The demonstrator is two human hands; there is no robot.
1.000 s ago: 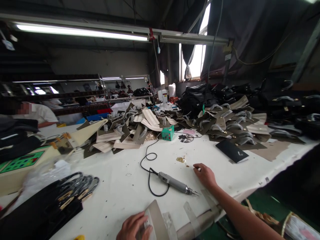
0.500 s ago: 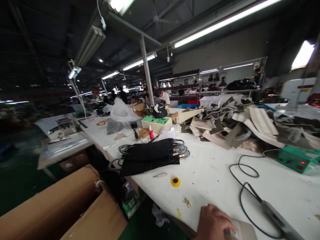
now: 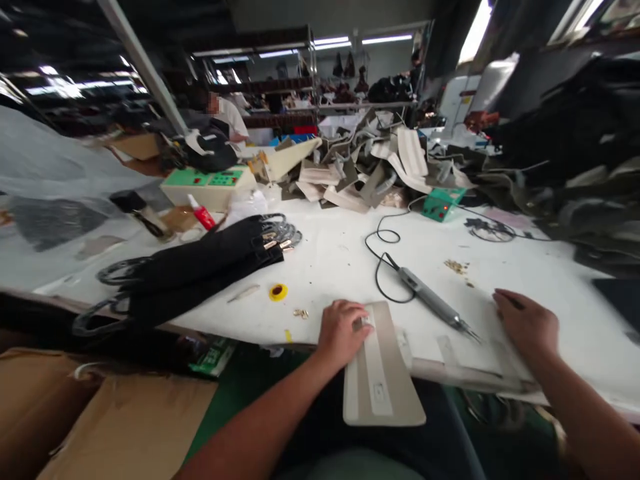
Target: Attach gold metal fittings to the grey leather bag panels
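My left hand (image 3: 344, 331) grips the upper part of a flat beige panel (image 3: 400, 373) with its fingers curled. The panel has a paler strip down its middle and a small metal-looking fitting near its lower end; it juts over the table's front edge. At the right, my right hand (image 3: 529, 325) is closed on the tabletop, its fingertips pressed together; what they hold, if anything, I cannot make out. Just beyond it lies a scatter of small gold-coloured pieces (image 3: 456, 267). Between the hands rests a grey electric screwdriver (image 3: 433, 299), its tip pointing toward my right hand.
A black cord joins the screwdriver to a green power box (image 3: 443, 203). Left lie black straps (image 3: 200, 263), a yellow tape roll (image 3: 278, 292) and gold-coloured bits (image 3: 301, 313). Beige pieces (image 3: 360, 173) are heaped behind. A cardboard box (image 3: 135, 420) stands lower left; a person (image 3: 231, 119) works farther back.
The view has swung right and down. My right hand and the gold pieces near it have come into sight, and much more of the beige panel under my left hand shows.
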